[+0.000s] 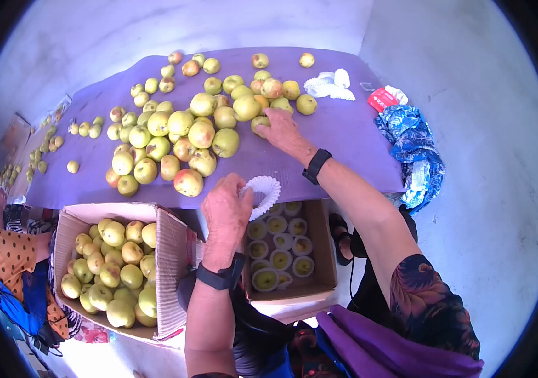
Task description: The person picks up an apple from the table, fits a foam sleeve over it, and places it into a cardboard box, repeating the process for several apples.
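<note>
My left hand (223, 211) is closed on the edge of a white foam fruit sleeve (267, 189), which stands open as a ring near the table's front edge. Farther up, my right hand (283, 133) has its fingers around a yellow-green apple (259, 124) at the right side of the pile. Many loose apples (181, 123) lie heaped across the purple-covered table (338, 145). Below my left hand, a carton (325, 277) on the floor holds apples in white foam sleeves, set in rows.
At left, a tall carton (169, 271) is filled with bare apples. White foam sleeves (330, 85) lie at the table's back right, beside a red packet (382, 99) and a blue patterned cloth (407, 142). Another person in a spotted sleeve (14, 252) is at the far left.
</note>
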The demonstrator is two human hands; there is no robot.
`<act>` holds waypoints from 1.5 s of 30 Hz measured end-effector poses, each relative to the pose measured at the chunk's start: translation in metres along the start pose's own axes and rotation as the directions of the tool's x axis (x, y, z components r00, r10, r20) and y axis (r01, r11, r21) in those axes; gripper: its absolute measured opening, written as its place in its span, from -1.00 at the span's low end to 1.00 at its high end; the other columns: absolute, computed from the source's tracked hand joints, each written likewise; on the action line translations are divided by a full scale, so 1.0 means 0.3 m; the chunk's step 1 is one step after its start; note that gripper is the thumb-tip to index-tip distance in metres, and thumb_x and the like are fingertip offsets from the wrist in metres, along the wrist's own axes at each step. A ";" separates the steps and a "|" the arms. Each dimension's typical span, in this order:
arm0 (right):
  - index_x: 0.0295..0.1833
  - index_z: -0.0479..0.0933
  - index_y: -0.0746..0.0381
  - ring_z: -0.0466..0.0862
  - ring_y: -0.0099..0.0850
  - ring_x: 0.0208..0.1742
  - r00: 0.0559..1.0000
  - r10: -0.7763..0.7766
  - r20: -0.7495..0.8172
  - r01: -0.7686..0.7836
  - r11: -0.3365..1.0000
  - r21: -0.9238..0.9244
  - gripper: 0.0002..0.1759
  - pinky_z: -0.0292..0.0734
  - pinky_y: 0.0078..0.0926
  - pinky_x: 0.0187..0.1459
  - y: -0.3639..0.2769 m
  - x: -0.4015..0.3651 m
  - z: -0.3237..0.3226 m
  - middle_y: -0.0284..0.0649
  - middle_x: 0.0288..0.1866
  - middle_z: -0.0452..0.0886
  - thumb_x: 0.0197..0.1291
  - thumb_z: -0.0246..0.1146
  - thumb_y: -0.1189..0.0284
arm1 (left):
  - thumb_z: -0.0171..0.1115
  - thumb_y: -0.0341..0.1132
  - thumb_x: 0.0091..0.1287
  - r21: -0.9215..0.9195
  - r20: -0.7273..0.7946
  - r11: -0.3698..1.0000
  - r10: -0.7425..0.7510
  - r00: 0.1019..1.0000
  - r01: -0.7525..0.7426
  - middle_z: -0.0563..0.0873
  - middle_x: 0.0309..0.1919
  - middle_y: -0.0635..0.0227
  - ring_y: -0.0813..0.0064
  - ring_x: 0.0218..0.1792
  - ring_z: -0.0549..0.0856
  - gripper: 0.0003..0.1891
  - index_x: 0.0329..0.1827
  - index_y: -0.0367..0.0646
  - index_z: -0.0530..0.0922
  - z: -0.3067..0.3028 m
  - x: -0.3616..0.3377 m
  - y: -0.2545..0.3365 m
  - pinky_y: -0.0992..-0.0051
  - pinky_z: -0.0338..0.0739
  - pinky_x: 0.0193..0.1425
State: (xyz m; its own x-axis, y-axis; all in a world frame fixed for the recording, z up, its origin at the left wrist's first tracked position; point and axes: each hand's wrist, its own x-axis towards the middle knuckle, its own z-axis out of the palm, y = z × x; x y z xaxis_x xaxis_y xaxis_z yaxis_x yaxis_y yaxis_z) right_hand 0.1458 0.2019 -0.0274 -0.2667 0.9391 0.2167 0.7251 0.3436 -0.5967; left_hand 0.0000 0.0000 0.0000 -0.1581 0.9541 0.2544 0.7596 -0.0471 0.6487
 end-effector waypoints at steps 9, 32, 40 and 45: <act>0.10 0.43 0.24 0.51 -0.08 0.14 0.991 -0.033 -0.130 0.028 0.999 -0.037 -0.41 0.46 -0.15 0.10 0.008 -0.063 -0.032 -0.02 0.01 0.50 -0.07 0.41 0.29 | 0.34 -0.31 0.11 -0.028 -0.122 0.992 0.119 0.985 -0.123 0.59 -0.56 0.22 0.23 -0.49 0.61 -0.81 -0.33 -0.20 0.56 0.010 -0.007 -0.017 0.30 0.48 -0.37; 0.22 0.43 0.36 0.55 -0.42 0.16 0.975 -0.135 0.176 -0.109 0.402 0.909 -0.41 0.43 -0.45 0.19 -0.112 -0.425 -0.233 -0.20 0.13 0.55 0.04 0.37 0.46 | 0.34 -0.29 0.13 0.028 -0.295 0.999 0.050 0.954 -0.044 0.64 -0.47 0.20 0.12 -0.41 0.65 -0.79 -0.29 -0.15 0.50 0.079 0.030 0.009 0.21 0.51 -0.32; 0.20 0.45 0.37 0.50 -0.44 0.18 0.979 -0.142 0.149 -0.029 0.624 0.781 -0.37 0.35 -0.46 0.24 -0.110 -0.462 -0.168 -0.20 0.10 0.56 0.02 0.42 0.32 | 0.30 -0.43 0.17 -0.268 -0.266 0.962 -0.027 0.964 -0.047 0.60 -0.56 0.24 0.24 -0.56 0.62 -0.87 -0.29 -0.17 0.49 0.119 0.008 0.011 0.31 0.49 -0.43; 0.19 0.43 0.40 0.53 -0.44 0.14 0.955 -0.101 0.277 -0.215 0.408 0.888 -0.36 0.39 -0.44 0.20 -0.101 -0.459 -0.146 -0.18 0.12 0.54 0.01 0.42 0.33 | 0.26 -0.42 0.28 -0.638 -0.163 0.767 -0.226 0.961 0.072 0.56 -0.59 0.43 0.65 -0.62 0.50 -0.90 -0.31 -0.20 0.49 0.118 0.008 0.013 0.54 0.44 -0.54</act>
State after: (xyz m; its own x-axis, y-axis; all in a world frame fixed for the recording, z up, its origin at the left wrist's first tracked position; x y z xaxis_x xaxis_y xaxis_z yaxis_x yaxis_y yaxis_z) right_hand 0.1884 0.0622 -0.0054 -0.5039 0.8621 0.0528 -0.2106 -0.0633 -0.9755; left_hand 0.0250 0.0126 -0.0222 -0.4258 0.8789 0.2148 0.1684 -0.1563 0.9733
